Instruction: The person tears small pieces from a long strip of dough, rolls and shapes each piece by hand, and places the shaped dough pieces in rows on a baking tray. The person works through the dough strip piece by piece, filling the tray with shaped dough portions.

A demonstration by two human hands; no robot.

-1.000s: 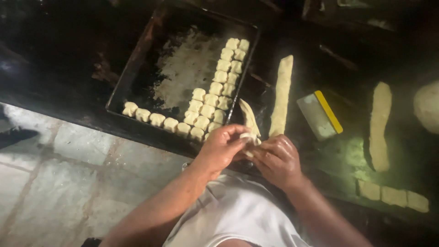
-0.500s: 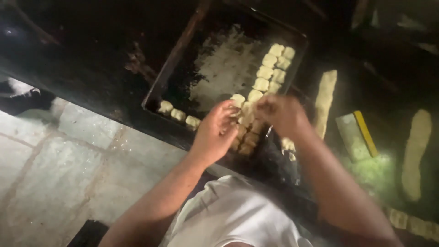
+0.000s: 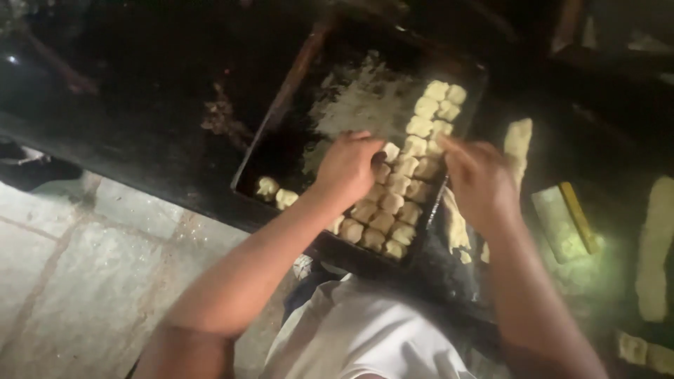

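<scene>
A dark baking tray (image 3: pixel 281 105) lies on the black worktop, with a flour patch (image 3: pixel 358 98) in its middle. Several small dough pieces (image 3: pixel 404 189) fill rows along its right and near sides. My left hand (image 3: pixel 349 168) is over the tray, its fingers bent onto one dough piece (image 3: pixel 390 151) at the end of a row. My right hand (image 3: pixel 477 175) hovers at the tray's right rim, fingertips next to the pieces. It is blurred, so I cannot see whether it holds anything.
Long dough strips lie right of the tray (image 3: pixel 518 140), by the rim (image 3: pixel 456 224) and at the far right (image 3: pixel 656 245). A scraper with a yellow edge (image 3: pixel 565 221) rests between them. Cut pieces (image 3: pixel 639 347) sit bottom right. The stone floor (image 3: pixel 70 267) shows on the left.
Both hands moved from the dough strip near my body up to the tray. The left has gone further in along the row of pieces, and the right has drawn towards the rim.
</scene>
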